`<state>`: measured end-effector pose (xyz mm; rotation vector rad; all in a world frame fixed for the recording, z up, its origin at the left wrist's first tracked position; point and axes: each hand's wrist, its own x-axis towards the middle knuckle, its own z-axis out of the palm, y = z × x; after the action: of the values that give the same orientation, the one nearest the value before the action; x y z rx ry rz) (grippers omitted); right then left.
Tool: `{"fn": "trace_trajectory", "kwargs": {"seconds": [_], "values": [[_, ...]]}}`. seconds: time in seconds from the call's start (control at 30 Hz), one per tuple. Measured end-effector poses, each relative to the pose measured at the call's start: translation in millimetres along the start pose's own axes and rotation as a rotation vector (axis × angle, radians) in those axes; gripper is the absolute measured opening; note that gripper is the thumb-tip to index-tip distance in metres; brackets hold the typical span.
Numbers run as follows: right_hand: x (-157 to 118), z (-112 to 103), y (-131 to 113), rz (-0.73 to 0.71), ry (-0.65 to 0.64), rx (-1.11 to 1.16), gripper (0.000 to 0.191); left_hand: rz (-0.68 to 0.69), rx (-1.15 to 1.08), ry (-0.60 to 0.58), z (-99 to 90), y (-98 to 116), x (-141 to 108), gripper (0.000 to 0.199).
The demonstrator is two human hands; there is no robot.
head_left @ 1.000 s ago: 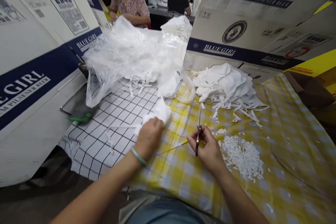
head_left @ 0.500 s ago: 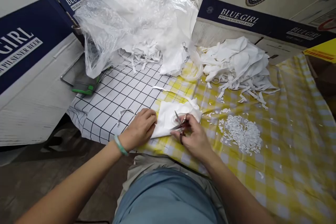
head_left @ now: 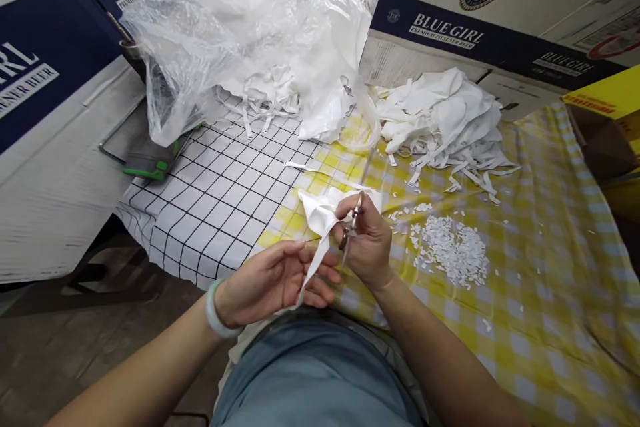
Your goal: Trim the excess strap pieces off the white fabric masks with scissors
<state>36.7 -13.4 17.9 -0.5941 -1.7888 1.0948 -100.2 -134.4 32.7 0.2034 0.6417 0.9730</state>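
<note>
My right hand (head_left: 367, 237) grips a pair of small scissors (head_left: 356, 213), whose blades point down toward me. The same hand's fingertips are at the edge of a white fabric piece (head_left: 317, 212), one corner of which is lifted off the table. From that corner a narrow white strap (head_left: 315, 267) runs down across the fingers of my left hand (head_left: 287, 277). The left palm is turned up, its fingers spread and not closed on the strap. Another thin strap (head_left: 320, 170) trails over the cloth behind. Part of the fabric is hidden by my right hand.
Small white clippings (head_left: 453, 250) lie heaped on the yellow checked tablecloth (head_left: 540, 280) at right. Behind them is a pile of white strapped pieces (head_left: 445, 113). A clear plastic bag (head_left: 200, 33) covers more fabric. Beer cartons (head_left: 450, 7) wall both sides; a grey-green device (head_left: 150, 160) sits at left.
My left hand has come off the table and turned palm up beneath the strap. My right hand has raised the fabric's corner, and the scissors have swung from pointing left to pointing down.
</note>
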Motion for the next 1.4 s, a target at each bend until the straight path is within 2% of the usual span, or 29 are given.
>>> {"fn": "trace_trajectory", "kwargs": {"seconds": [0.07, 0.2, 0.33, 0.4, 0.43, 0.53, 0.57, 0.6, 0.63, 0.7, 0.8, 0.83, 0.9, 1.0, 1.07, 1.27, 1.33, 1.4], "values": [[-1, -1, 0, -0.031, 0.037, 0.031, 0.016, -0.004, -0.114, -0.079, 5.0, -1, 9, 0.039], [-9, -10, 6, -0.007, 0.038, 0.044, 0.013, 0.078, -0.092, -0.050, 10.0, -3, 15, 0.011], [-14, -18, 6, 0.042, 0.037, 0.009, 0.010, 0.088, 0.041, 0.009, 11.3, -5, 14, 0.020], [-10, -19, 3, 0.031, 0.026, 0.003, 0.010, 0.197, 0.263, 0.128, 13.8, -6, 9, 0.025], [-7, -18, 2, 0.008, 0.006, 0.001, 0.010, 0.323, 0.440, 0.237, 15.2, -6, 5, 0.024], [7, -12, 1, -0.080, -0.105, -0.042, 0.016, 0.849, 1.062, 0.665, 16.0, -6, -13, 0.010], [11, -7, 1, -0.105, -0.143, -0.059, 0.020, 0.969, 1.209, 0.763, 14.6, -6, -19, 0.012], [15, -2, 2, -0.126, -0.175, -0.067, 0.024, 1.015, 1.290, 0.812, 12.5, -8, -24, 0.014], [17, 4, 3, -0.140, -0.197, -0.063, 0.027, 0.978, 1.294, 0.811, 10.1, -10, -27, 0.015], [21, 17, 3, -0.143, -0.200, -0.011, 0.028, 0.734, 1.058, 0.653, 5.9, -13, -30, 0.019], [21, 31, -1, -0.099, -0.150, 0.127, 0.018, 0.336, 0.366, 0.254, 5.0, -12, -27, 0.045], [21, 33, -4, -0.076, -0.132, 0.172, 0.015, 0.271, 0.167, 0.146, 6.2, -10, -25, 0.049], [21, 32, -10, -0.026, -0.111, 0.228, 0.012, 0.238, -0.077, 0.036, 9.8, -4, -22, 0.042], [18, 21, -17, 0.032, -0.085, 0.256, 0.011, 0.249, -0.156, 0.001, 14.1, 2, -18, 0.019], [14, 12, -19, 0.034, -0.065, 0.271, 0.011, 0.223, -0.138, -0.036, 15.1, 4, -14, 0.014], [5, -6, -24, 0.034, -0.038, 0.164, 0.012, 0.016, -0.201, -0.242, 20.8, 1, 8, 0.038], [7, -13, -25, 0.003, -0.063, 0.122, 0.011, 0.051, -0.158, -0.209, 25.2, -1, 13, 0.028], [9, -19, -24, -0.031, -0.086, 0.098, 0.011, 0.213, -0.015, -0.048, 28.3, -4, 14, 0.016]]}}
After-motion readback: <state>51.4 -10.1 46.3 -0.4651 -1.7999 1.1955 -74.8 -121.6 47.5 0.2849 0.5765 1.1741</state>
